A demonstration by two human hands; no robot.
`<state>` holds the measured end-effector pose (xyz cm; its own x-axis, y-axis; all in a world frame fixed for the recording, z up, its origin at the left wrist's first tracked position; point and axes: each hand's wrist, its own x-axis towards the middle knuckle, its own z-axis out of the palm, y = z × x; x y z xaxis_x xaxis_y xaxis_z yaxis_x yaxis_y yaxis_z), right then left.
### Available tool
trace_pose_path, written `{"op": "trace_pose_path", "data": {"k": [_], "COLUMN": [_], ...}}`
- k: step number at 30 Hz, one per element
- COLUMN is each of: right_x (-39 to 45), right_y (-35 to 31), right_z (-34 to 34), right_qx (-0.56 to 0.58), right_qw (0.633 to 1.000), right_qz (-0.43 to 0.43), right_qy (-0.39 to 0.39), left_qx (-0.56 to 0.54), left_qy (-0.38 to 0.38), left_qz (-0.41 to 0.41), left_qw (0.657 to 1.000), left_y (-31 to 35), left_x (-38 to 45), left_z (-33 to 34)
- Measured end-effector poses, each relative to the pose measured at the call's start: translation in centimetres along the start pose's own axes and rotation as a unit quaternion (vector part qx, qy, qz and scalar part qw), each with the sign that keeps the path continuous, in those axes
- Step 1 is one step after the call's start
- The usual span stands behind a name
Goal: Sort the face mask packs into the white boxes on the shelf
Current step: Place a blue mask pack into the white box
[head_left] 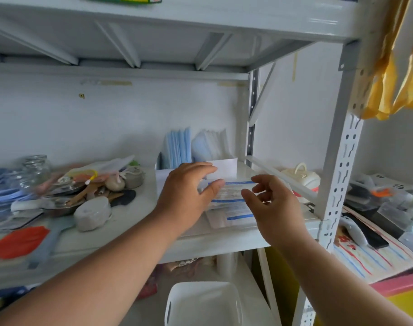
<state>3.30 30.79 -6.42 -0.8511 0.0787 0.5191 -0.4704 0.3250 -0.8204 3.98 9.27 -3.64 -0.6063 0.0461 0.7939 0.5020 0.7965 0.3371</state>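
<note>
Hands closed in on a face mask pack (231,196) lying on the shelf (224,243), just before the white boxes (224,167).

The left hand (189,191) pinched the pack's left end; the right hand (273,205) hovered loosely open at its right. The pack's long axis ran left-right; the boxes' lower fronts stayed hidden, everything blurred.

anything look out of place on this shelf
Yes: several mask packs lie loose and askew on the shelf in front of the white boxes, not filed upright like the blue masks inside.
</note>
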Motion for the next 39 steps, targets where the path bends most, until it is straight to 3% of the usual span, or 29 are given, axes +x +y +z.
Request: {"op": "trace_pose_path", "data": {"k": [7,11,17,21,24,27,34,39], "right_x": [5.0,9.4,13.1,12.0,11.7,11.7,11.7,11.7], "right_y": [-3.9,-6.1,-5.2,-3.1,-2.8,-2.7,-2.6,-2.5], "right_z": [7.3,13.0,17.9,18.8,18.8,18.4,18.3,18.1], "right_qx": [0.036,-0.002,-0.069,-0.064,-0.059,-0.066,-0.028,0.047], "right_qw": [0.996,0.99,0.984,0.985,0.985,0.988,0.992,0.99], "right_qz": [-0.064,-0.117,-0.163,-0.162,-0.16,-0.139,-0.107,-0.076], "right_qy": [-0.05,-0.072,-0.037,-0.007,0.0,-0.017,-0.068,-0.109], "left_qx": [-0.021,-0.052,-0.117,-0.143,-0.159,-0.163,-0.261,-0.248], "left_qy": [0.133,0.179,0.223,0.203,0.167,0.144,0.049,0.065], "left_qz": [-0.068,-0.139,-0.223,-0.269,-0.25,-0.23,-0.274,-0.283], "left_qw": [0.989,0.973,0.942,0.931,0.94,0.948,0.924,0.924], "left_y": [-6.4,-9.5,-13.2,-14.0,-14.4,-15.0,-13.7,-13.1], "left_x": [3.4,6.1,6.2,6.6,6.4,6.1,5.4,4.7], "left_z": [-2.3,-2.4,-0.7,-0.4,0.2,0.6,-0.3,-0.1]}}
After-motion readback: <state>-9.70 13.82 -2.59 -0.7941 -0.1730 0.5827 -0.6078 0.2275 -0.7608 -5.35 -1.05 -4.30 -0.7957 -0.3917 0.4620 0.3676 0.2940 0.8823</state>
